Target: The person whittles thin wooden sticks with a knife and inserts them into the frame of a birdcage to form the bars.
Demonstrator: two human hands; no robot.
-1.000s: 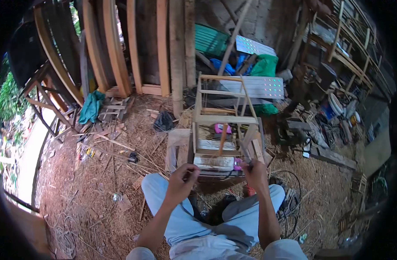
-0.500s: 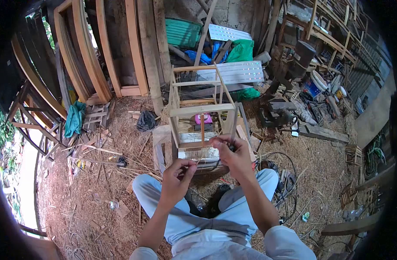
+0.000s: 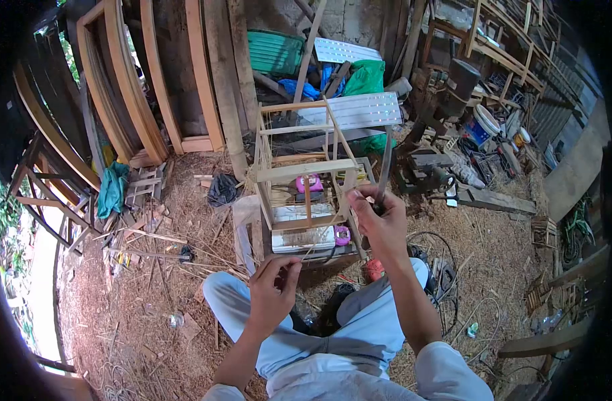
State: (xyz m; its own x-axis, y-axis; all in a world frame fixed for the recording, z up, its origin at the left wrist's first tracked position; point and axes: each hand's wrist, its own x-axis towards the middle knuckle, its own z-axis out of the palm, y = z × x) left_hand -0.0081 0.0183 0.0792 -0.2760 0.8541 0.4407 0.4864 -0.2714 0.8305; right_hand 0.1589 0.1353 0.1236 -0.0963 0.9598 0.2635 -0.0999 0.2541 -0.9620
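Note:
My right hand (image 3: 384,224) is closed around a long, narrow grey blade (image 3: 386,164) that looks like a knife and points up and away. Its handle is hidden in my fist. Lower and to the left, my left hand (image 3: 274,287) pinches what looks like a thin pale strip (image 3: 307,253), only faintly visible. Between and beyond both hands stands a light wooden frame (image 3: 304,171) with slim uprights and crossbars. A pink tape measure (image 3: 343,235) lies by its near right corner. Another pink object (image 3: 309,183) shows through the frame.
Wood shavings cover the ground (image 3: 166,281). Curved wooden frames (image 3: 132,87) lean at the left back. A dark metal machine (image 3: 453,93) stands at the right, with a bucket (image 3: 486,120) beside it. A white perforated panel (image 3: 359,110) lies behind the frame. Black cable (image 3: 453,287) loops near my right knee.
My right hand has moved right and slightly up with the blade, away from my left hand. The tape measure beside the frame has come into view. My left hand has shifted slightly down.

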